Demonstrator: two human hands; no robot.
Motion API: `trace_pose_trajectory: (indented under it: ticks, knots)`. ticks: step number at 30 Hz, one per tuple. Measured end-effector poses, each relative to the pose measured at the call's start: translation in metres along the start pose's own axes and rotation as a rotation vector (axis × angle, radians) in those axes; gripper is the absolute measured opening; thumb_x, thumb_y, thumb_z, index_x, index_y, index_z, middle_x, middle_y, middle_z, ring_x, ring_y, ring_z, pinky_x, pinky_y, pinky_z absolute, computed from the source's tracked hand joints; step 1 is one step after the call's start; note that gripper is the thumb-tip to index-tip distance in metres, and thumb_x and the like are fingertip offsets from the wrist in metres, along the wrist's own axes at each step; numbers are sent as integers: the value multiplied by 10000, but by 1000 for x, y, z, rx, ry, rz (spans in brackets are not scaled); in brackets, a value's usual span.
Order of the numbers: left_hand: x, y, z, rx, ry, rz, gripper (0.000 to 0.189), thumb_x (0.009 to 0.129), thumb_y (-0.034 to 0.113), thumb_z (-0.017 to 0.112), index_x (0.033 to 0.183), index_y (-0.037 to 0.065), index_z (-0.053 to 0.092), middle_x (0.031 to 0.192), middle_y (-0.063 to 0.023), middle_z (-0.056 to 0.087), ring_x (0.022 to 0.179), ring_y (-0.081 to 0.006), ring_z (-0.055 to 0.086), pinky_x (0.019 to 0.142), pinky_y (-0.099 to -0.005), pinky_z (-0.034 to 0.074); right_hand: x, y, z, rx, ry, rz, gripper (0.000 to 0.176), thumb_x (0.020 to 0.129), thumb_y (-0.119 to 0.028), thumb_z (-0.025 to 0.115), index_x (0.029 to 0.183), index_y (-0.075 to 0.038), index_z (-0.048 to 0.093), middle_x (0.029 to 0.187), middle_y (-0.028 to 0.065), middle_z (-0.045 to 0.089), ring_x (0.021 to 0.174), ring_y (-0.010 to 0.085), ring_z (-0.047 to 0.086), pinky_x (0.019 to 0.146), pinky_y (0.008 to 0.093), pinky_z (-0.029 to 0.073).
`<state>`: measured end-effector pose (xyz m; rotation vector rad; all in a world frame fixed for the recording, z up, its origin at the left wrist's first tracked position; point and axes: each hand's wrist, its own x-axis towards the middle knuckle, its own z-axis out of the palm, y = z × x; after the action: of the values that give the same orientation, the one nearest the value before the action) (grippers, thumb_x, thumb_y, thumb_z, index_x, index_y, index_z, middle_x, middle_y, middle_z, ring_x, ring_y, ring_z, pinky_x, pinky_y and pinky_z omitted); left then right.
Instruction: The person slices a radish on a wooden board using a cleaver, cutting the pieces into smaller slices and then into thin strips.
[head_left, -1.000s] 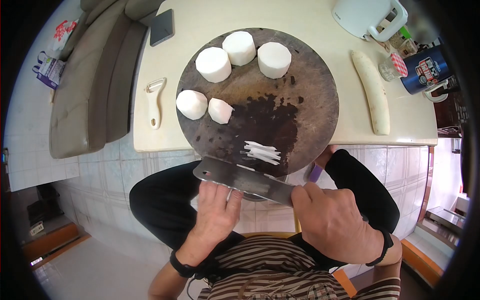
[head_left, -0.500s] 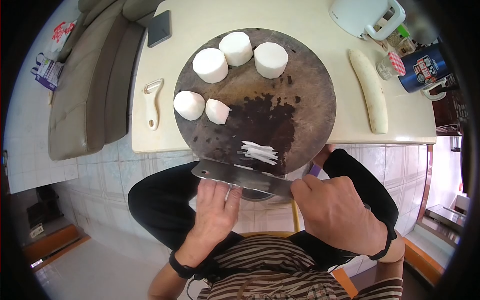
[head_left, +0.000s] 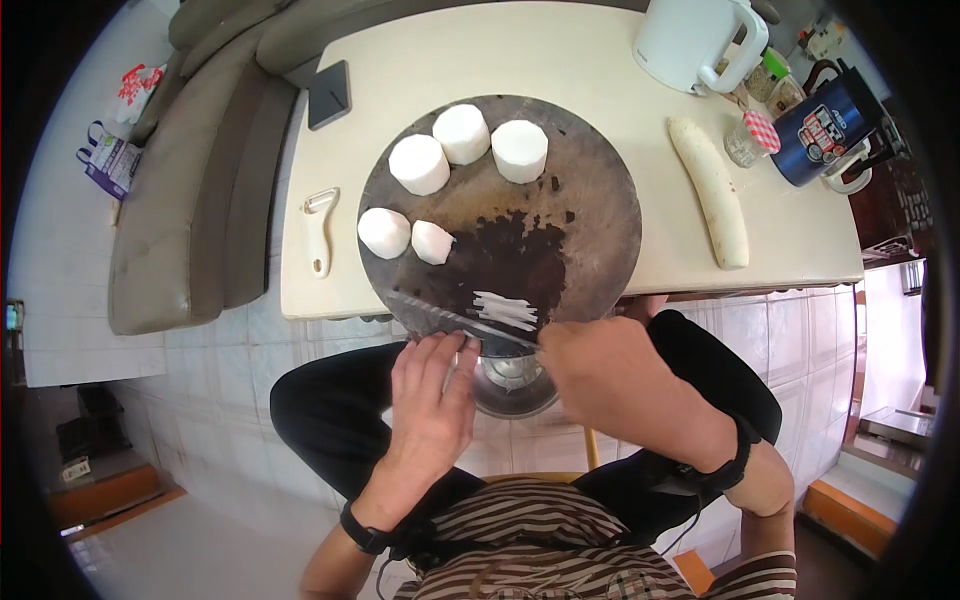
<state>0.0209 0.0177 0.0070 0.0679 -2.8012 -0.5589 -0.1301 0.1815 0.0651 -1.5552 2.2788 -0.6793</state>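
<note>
My right hand (head_left: 610, 375) is closed round the handle of a cleaver (head_left: 455, 316), whose blade stands nearly edge-on over the near part of the round dark board (head_left: 615, 230). Against the near side of the blade are the bent fingertips of my left hand (head_left: 432, 395), at the board's near edge; what lies under them is hidden. A small pile of white strips (head_left: 505, 310) rests just beyond the blade. Farther back on the board sit several peeled white chunks (head_left: 520, 151), with a smaller cut piece (head_left: 432, 242) at the left.
On the table (head_left: 400, 50) are a peeler (head_left: 318, 232), a phone (head_left: 329, 95), a long white radish (head_left: 710, 190), a white kettle (head_left: 685, 45), a jar with a checked lid (head_left: 752, 138) and a blue flask (head_left: 822, 130). Below the board is a metal bowl (head_left: 512, 388).
The cleaver has turned from showing its flat side to nearly edge-on and has moved onto the board. Both hands have come closer to the board, and the view has shifted slightly.
</note>
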Motion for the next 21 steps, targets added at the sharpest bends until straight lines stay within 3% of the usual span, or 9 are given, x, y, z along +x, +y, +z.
trace_pose_trajectory:
  ticks: [4, 5, 6, 7, 9, 10, 11, 15, 21]
  knots:
    - [11, 8, -12, -86, 60, -60, 456, 774, -89, 619, 1225, -27, 591, 1228, -187, 553, 1142, -364, 537, 986, -426, 431, -6, 5, -17, 221, 83, 181, 109, 808, -80, 605, 780, 24, 588, 641, 243, 589, 652, 414, 624, 604, 461, 498]
    - [15, 11, -14, -281, 109, -177, 431, 809, -82, 601, 1236, -25, 583, 1229, -177, 563, 1119, -331, 561, 974, -403, 447, -6, 7, -20, 351, 144, 229, 148, 841, -106, 610, 770, 23, 589, 633, 263, 576, 645, 428, 611, 605, 465, 493]
    - [21, 13, -16, -477, 156, -288, 406, 844, -75, 582, 1247, -24, 576, 1229, -168, 573, 1097, -297, 585, 962, -379, 463, -6, 12, -21, 441, 140, 235, 212, 886, -147, 610, 761, 23, 584, 592, 207, 586, 512, 342, 602, 512, 408, 468]
    - [24, 9, -13, -599, 187, -362, 318, 930, -2, 547, 1246, -24, 577, 1255, -135, 579, 1075, -233, 608, 941, -352, 489, -6, 15, -23, 431, 160, 224, 212, 886, -147, 610, 761, 23, 584, 592, 207, 586, 512, 342, 602, 512, 408, 468]
    - [39, 14, -17, -1205, 172, -773, 313, 983, 88, 519, 1272, -26, 553, 1273, -127, 569, 1120, -224, 591, 970, -356, 478, -5, 18, -29, 888, -18, 375, 241, 901, -148, 593, 737, 28, 571, 573, 102, 580, 428, 180, 543, 437, 317, 417]
    - [43, 11, -17, -1450, 171, -756, 343, 996, 129, 503, 1300, -28, 521, 1275, -137, 567, 1139, -233, 584, 984, -363, 473, -7, 18, -28, 1031, 5, 361, 263, 916, -159, 582, 725, 22, 585, 595, 21, 563, 444, 70, 491, 418, 249, 379]
    - [47, 8, -17, -1695, 164, -731, 377, 1009, 170, 487, 1328, -30, 489, 1277, -146, 565, 1158, -242, 577, 998, -371, 468, -7, 18, -29, 1022, 23, 343, 263, 916, -159, 582, 725, 22, 585, 595, 21, 563, 444, 70, 491, 418, 249, 379]
    - [59, 8, -23, -2038, -1, -705, 376, 1017, 189, 443, 1330, -20, 457, 1291, -167, 567, 1192, -284, 565, 1018, -432, 457, -9, 18, -25, 1152, -35, 351, 260, 918, -166, 599, 744, 25, 624, 610, 36, 587, 436, 79, 499, 413, 243, 384]
    - [56, 9, -16, -2021, 12, -733, 303, 1015, 180, 466, 1244, -12, 516, 1194, -161, 613, 1127, -278, 603, 1001, -426, 483, -11, 22, -19, 1105, -35, 375, 263, 925, -184, 608, 734, -4, 625, 615, 23, 589, 457, 69, 508, 434, 227, 390]
